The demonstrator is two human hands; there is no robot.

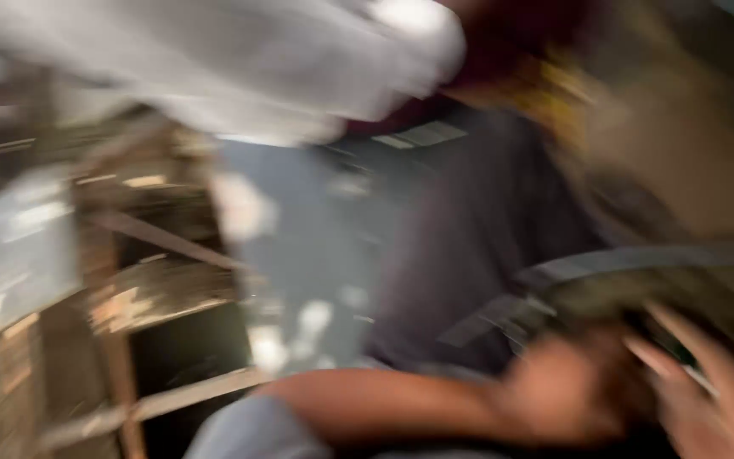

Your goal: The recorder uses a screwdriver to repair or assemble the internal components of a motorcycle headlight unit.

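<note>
Whole view heavily motion-blurred. Nearest, bottom edge: left hand (571, 395) at end of bare forearm reaching in from lower left, fingers curled, grip unreadable in blur. Right hand (711, 395) at bottom right corner, fingers spread loosely, holding nothing that can be made out. Both hands at dark curved rim (639, 259) of round object, kind unclear. Behind: grey cloth mass (469, 246). Left: wooden frame (129, 340). Top: white fabric (239, 59).

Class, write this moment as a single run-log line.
view: heavy motion blur | left hand: near dark round rim, grip unclear | right hand: fingers spread, beside rim | left: wooden frame
</note>
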